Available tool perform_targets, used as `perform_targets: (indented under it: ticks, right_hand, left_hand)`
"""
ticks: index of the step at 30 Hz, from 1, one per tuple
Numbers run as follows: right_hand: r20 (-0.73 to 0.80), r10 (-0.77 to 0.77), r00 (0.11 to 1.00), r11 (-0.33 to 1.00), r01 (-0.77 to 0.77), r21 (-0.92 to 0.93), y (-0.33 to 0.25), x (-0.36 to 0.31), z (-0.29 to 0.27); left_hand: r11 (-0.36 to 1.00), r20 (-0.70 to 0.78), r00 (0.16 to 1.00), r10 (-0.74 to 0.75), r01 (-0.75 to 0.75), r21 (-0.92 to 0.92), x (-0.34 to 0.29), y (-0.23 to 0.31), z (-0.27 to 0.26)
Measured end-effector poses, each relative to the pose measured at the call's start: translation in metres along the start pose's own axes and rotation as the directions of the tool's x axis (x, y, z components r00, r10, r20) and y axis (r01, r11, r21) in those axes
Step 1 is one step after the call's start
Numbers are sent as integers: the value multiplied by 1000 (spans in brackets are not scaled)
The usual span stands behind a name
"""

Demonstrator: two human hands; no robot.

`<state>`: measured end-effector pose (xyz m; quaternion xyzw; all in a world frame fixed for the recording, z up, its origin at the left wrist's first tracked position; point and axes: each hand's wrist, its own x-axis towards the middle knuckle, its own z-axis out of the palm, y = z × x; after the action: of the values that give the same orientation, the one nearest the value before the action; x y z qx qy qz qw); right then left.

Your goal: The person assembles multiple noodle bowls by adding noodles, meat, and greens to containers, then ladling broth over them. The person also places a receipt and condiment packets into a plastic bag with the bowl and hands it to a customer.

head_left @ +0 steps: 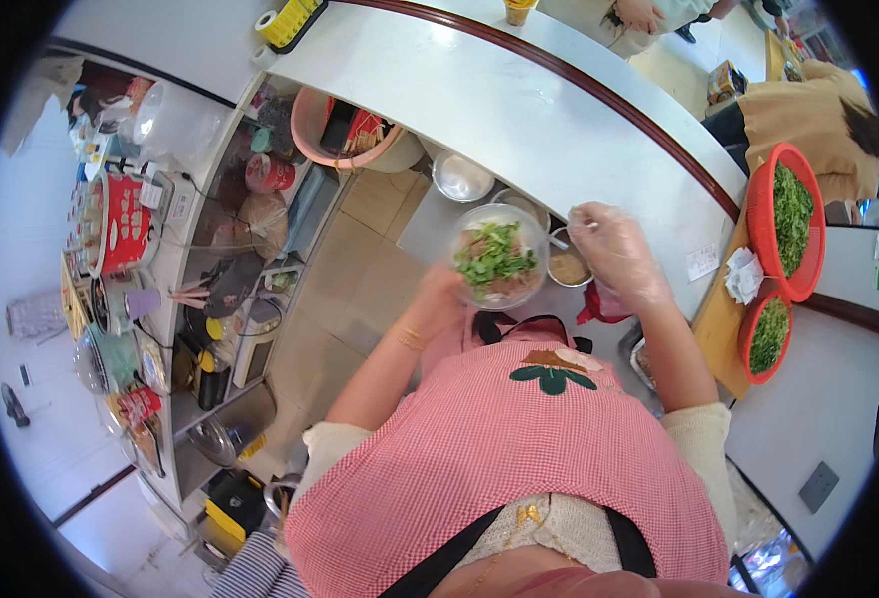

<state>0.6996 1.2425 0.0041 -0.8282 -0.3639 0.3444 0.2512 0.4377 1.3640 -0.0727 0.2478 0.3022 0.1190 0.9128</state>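
Note:
My left hand [439, 297] is bare and grips the side of a clear plastic bowl [537, 227]. Sliced meat [519, 283] and chopped green herbs [491, 255] fill the bowl. A clear plastic glove covers my right hand [621, 257], whose fingers are pinched together; whatever they hold is too small to make out. Just left of those fingers sits a small metal pot [569, 269] of brownish contents, with a pale utensil handle [558, 239] at its rim. Behind the bowl stands a round metal basin [462, 176], and another metal container [521, 204] is partly hidden.
A long white counter [519, 90] runs across the front. Red baskets of chopped greens, one large [793, 219] and one smaller [766, 337], stand on a wooden ledge at right. Cluttered shelves [195, 249] line the left. A pink bucket [305, 125] sits below the counter. People are beyond it.

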Motion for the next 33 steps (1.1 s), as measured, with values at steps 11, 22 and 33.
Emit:
perform_targets:
  ticks: [11, 22, 33]
  right_hand:
    - [-65, 30, 997, 865, -58, -498, 59, 57, 120]
    - [-332, -305, 893, 909, 169, -382, 0, 42, 139]
    - [-325, -178, 929, 984, 165, -67, -2, 100, 197]
  left_hand:
    - [994, -240, 970, -51, 73, 86, -4, 28, -144]
    - [997, -83, 994, -75, 77, 23, 1, 38, -151]
    - [997, -112, 992, -55, 60, 41, -7, 45, -144]
